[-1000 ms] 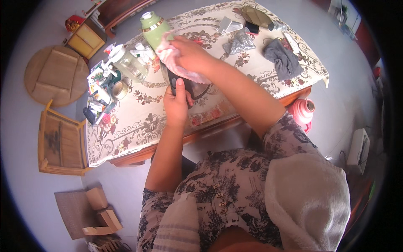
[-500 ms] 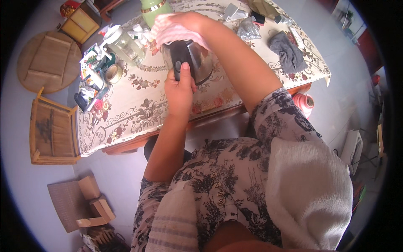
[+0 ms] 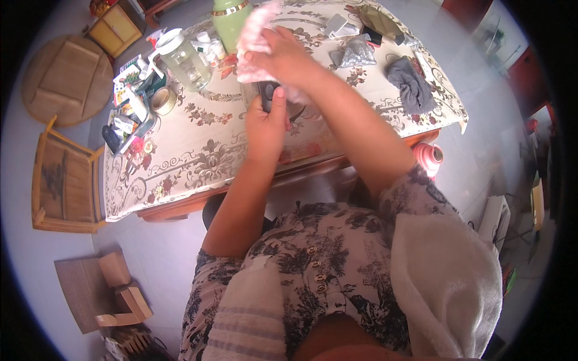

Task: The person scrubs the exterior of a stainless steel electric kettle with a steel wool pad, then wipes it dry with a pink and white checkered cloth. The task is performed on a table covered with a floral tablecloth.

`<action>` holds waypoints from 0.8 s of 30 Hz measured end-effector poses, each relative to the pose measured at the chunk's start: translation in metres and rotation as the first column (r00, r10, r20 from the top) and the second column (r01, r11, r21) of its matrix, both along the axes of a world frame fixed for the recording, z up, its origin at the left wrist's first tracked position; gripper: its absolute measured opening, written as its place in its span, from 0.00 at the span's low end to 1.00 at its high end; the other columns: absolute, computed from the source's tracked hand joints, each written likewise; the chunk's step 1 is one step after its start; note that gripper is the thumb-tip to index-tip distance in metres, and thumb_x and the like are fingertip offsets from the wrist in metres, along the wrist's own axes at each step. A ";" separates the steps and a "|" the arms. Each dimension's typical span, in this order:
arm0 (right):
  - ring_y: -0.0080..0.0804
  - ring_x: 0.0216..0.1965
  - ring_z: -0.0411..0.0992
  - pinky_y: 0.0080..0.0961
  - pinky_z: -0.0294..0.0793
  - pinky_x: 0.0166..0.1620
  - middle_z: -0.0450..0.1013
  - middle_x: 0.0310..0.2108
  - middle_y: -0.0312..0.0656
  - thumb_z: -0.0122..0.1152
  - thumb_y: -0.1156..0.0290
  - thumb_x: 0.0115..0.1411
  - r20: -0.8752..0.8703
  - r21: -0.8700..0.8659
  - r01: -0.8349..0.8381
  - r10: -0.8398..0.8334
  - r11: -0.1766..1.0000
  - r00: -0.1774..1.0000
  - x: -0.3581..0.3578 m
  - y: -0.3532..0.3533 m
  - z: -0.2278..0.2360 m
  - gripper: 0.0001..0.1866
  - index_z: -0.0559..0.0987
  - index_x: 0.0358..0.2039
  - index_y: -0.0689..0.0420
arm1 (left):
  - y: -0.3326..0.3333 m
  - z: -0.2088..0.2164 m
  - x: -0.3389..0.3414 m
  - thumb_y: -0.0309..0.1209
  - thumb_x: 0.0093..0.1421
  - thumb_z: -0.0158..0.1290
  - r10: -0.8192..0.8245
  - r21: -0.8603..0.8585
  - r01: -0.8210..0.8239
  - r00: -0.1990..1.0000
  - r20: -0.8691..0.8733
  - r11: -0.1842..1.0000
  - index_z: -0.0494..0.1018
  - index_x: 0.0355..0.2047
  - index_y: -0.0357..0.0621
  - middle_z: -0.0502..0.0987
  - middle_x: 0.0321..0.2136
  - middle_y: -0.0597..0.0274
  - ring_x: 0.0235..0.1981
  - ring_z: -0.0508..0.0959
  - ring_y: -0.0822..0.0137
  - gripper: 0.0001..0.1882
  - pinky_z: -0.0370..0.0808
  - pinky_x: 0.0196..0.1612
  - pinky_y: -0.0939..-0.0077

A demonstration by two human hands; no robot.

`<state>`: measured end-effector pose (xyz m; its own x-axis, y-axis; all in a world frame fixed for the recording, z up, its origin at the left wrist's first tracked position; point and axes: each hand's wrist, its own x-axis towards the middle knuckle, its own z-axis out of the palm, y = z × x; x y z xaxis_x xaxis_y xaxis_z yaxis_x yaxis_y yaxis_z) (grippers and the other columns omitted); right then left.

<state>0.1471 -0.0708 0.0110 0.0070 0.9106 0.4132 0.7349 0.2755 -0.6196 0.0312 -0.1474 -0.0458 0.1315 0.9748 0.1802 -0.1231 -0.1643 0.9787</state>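
My left hand (image 3: 268,125) is wrapped round the black handle of an electric kettle (image 3: 270,93), its thumb lying along the top. In my right hand (image 3: 288,59) is a pink-and-white cloth (image 3: 254,51), bunched over the kettle's upper part, with one end sticking up. Cloth and hand hide most of the kettle's shiny body. Just behind stands a pale green vase-shaped vessel (image 3: 231,27) with a gold band. A clear jug (image 3: 185,63) with a white lid is to the left, beside small white bottles (image 3: 211,48).
A patterned cloth covers the table (image 3: 211,162). On its left lie a roll of tape (image 3: 163,101) and a cluttered tray (image 3: 144,126); on its right, a grey cloth (image 3: 410,84) and a silvery plastic bag (image 3: 355,53). A wooden chair (image 3: 67,177) stands at the left.
My right hand and the pink cloth have shifted over the kettle's top, and the cloth's end now rises higher. The kettle shows less of its body; my left hand keeps its handle.
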 end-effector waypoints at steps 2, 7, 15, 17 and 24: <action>0.55 0.63 0.58 0.39 0.58 0.63 0.55 0.63 0.61 0.59 0.42 0.52 0.214 -0.092 0.041 -0.021 0.995 0.977 -0.006 0.008 0.025 0.44 0.65 0.61 0.62 | -0.002 0.000 -0.001 0.48 0.66 0.48 -0.006 -0.009 0.006 1.000 -0.018 1.000 0.66 0.27 0.43 0.67 0.13 0.67 0.14 0.67 0.76 0.21 0.64 0.18 0.81; 0.44 0.59 0.65 0.37 0.64 0.59 0.65 0.59 0.51 0.59 0.42 0.53 0.131 -0.493 -0.091 0.177 0.865 0.975 -0.019 0.053 0.051 0.44 0.64 0.62 0.61 | -0.007 0.007 0.000 0.47 0.65 0.49 0.005 -0.008 -0.005 1.000 -0.009 1.000 0.66 0.27 0.42 0.67 0.12 0.67 0.13 0.67 0.77 0.20 0.63 0.18 0.82; 0.32 0.54 0.69 0.29 0.65 0.58 0.70 0.55 0.44 0.39 0.46 0.67 -0.866 0.097 -0.602 0.365 0.793 0.341 0.044 0.071 -0.017 0.31 0.72 0.54 0.60 | -0.002 0.006 0.008 0.47 0.65 0.50 0.008 -0.023 -0.008 1.000 0.012 1.000 0.66 0.26 0.42 0.66 0.11 0.67 0.12 0.66 0.76 0.21 0.63 0.17 0.81; 0.34 0.54 0.69 0.29 0.59 0.62 0.71 0.54 0.43 0.42 0.53 0.62 -0.515 0.315 -0.702 0.736 0.639 0.439 0.042 0.056 -0.017 0.26 0.75 0.50 0.58 | -0.002 0.005 0.005 0.48 0.65 0.50 -0.002 -0.037 0.003 1.000 0.025 0.999 0.65 0.26 0.43 0.66 0.11 0.67 0.12 0.66 0.76 0.21 0.64 0.17 0.80; 0.40 0.41 0.71 0.33 0.65 0.47 0.72 0.41 0.47 0.48 0.60 0.57 -0.621 0.328 0.035 0.188 0.944 0.761 -0.001 -0.015 -0.111 0.16 0.76 0.37 0.58 | -0.004 0.004 0.003 0.49 0.65 0.50 0.048 -0.040 -0.047 0.999 0.014 0.998 0.65 0.24 0.43 0.67 0.12 0.66 0.12 0.66 0.76 0.22 0.64 0.17 0.81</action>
